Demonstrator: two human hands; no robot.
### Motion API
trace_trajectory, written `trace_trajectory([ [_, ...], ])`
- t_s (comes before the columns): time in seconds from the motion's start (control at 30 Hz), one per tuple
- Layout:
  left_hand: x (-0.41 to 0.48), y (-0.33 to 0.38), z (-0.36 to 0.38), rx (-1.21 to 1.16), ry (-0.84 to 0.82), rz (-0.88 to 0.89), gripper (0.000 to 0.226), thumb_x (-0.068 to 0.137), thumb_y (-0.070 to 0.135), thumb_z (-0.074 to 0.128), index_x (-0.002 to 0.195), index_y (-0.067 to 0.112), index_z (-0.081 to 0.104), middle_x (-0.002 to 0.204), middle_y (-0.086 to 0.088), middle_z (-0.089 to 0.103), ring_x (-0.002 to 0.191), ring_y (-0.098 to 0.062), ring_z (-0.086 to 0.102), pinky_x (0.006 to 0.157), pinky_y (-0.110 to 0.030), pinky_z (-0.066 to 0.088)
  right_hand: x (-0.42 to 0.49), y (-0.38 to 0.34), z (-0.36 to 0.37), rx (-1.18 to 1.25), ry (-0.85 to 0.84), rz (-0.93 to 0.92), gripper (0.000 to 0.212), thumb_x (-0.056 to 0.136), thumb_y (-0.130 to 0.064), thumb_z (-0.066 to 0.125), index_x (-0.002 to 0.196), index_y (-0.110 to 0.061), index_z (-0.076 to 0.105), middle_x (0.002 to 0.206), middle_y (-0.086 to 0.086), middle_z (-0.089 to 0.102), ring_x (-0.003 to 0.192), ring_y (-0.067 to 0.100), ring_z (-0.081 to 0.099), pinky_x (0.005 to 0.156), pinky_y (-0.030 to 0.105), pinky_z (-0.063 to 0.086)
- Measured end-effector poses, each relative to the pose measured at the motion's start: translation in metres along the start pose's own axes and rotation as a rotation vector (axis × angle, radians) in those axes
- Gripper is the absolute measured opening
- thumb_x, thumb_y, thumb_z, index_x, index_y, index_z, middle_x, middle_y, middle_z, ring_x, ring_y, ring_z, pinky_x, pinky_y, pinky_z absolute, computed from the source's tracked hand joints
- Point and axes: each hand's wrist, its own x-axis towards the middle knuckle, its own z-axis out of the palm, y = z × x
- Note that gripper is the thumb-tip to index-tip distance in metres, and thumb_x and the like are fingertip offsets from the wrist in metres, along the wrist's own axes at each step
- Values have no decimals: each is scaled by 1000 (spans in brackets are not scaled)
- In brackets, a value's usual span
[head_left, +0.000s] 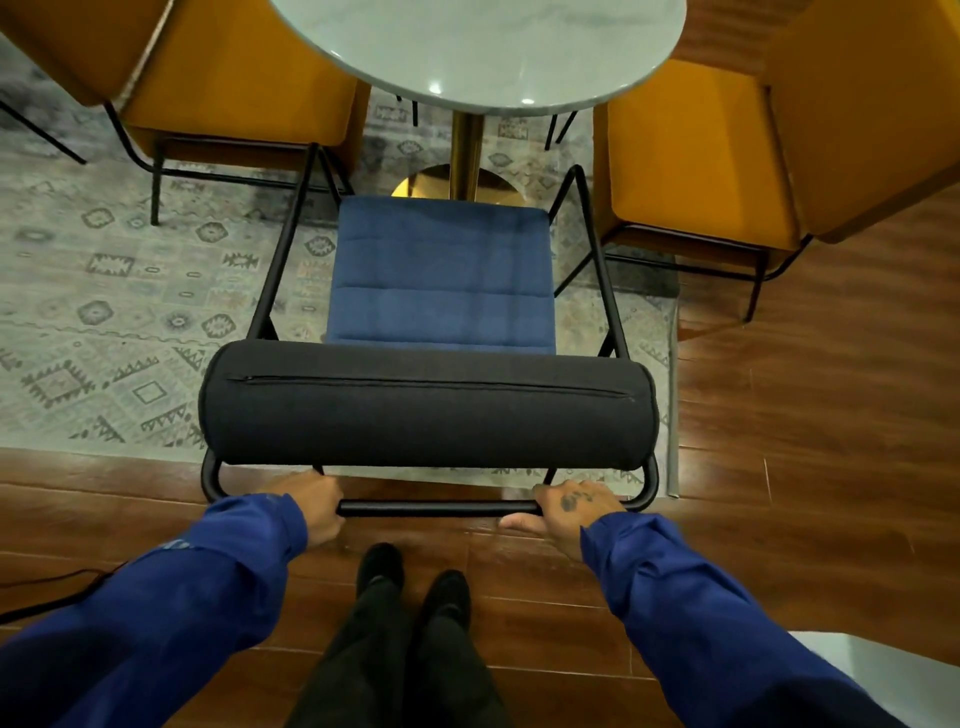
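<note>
Gripping the black rail with the left hand, curled right round it; clasping it too with the right hand, probably, though hidden past the knuckles. Just ahead: blue chair, held, not yet tucked under the table beyond.

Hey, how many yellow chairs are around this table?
2. The left yellow chair stands left of the round table, the right yellow chair on its right. Black legs beyond the table suggest another chair may be hidden.
</note>
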Motion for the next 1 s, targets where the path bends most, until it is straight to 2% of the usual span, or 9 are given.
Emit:
trace_trajectory([
  [0.13, -8, -42, -20, 66, 33, -110, 22, 87, 35, 52, 87, 19, 68, 79, 3, 60, 73, -18, 60, 69, -27, 49, 14, -46, -4, 83, -22, -6, 95, 63, -95, 7, 94, -22, 59, 81, 1, 60, 79, 24, 59, 73, 39, 46],
  [0.23, -14, -68, -27, 96, 21, -166, 23, 88, 34, 52, 93, 19, 69, 90, 0, 69, 82, -19, 67, 74, -26, 53, 17, -78, -2, 118, -7, -32, 88, 74, -89, 17, 104, -19, 61, 102, 11, 67, 97, 32, 60, 86, 43, 46],
  [0.33, -18, -89, -36, 170, -3, -180, 21, 88, 38, 50, 91, 25, 66, 90, 3, 66, 81, -17, 64, 72, -25, 50, 23, -102, -7, 171, -68, -40, 93, 71, -89, 14, 108, -17, 60, 111, 13, 65, 106, 35, 58, 93, 44, 44],
  [0.4, -17, -103, -42, 212, 1, -187, 23, 87, 43, 48, 91, 28, 65, 91, 4, 66, 82, -17, 64, 77, -29, 52, 27, -113, -14, 207, -114, -31, 89, 75, -86, 17, 111, -17, 60, 117, 13, 62, 108, 35, 57, 94, 43, 44],
  [0.53, -17, -118, -50, 328, 17, -217, 22, 87, 46, 41, 85, 34, 59, 92, 8, 65, 92, -17, 62, 90, -33, 43, 32, -132, -24, 231, -179, -12, 81, 82, -80, 22, 113, -15, 59, 121, 12, 60, 112, 34, 56, 95, 44, 43],
  [0.7, -20, -116, -48, 320, 68, -244, 18, 88, 46, 41, 80, 33, 52, 92, 8, 66, 95, -17, 61, 94, -36, 38, 32, -135, -27, 274, -199, -14, 77, 83, -79, 24, 113, -18, 58, 118, 11, 61, 108, 32, 57, 92, 42, 45],
  [0.8, -22, -110, -52, 186, 49, -188, 18, 82, 52, 51, 80, 35, 56, 83, 9, 61, 82, -16, 58, 85, -32, 44, 33, -131, -39, 317, -213, -26, 69, 84, -76, 33, 108, -17, 59, 112, 11, 61, 103, 32, 59, 89, 41, 47],
  [0.9, -26, -95, -62, 59, -48, -80, 19, 77, 54, 59, 77, 37, 53, 85, 6, 61, 77, -15, 58, 71, -29, 46, 38, -127, -54, 368, -242, -18, 56, 85, -71, 41, 100, -19, 58, 108, 10, 62, 97, 31, 60, 88, 44, 51],
  [1.0, -30, -79, -80, -21, 3, -25, 25, 77, 55, 62, 80, 31, 57, 87, 1, 65, 80, -19, 60, 75, -35, 53, 38, -120, -62, 367, -215, -34, 44, 86, -65, 46, 91, -22, 56, 101, 8, 61, 91, 29, 60, 82, 41, 52],
])
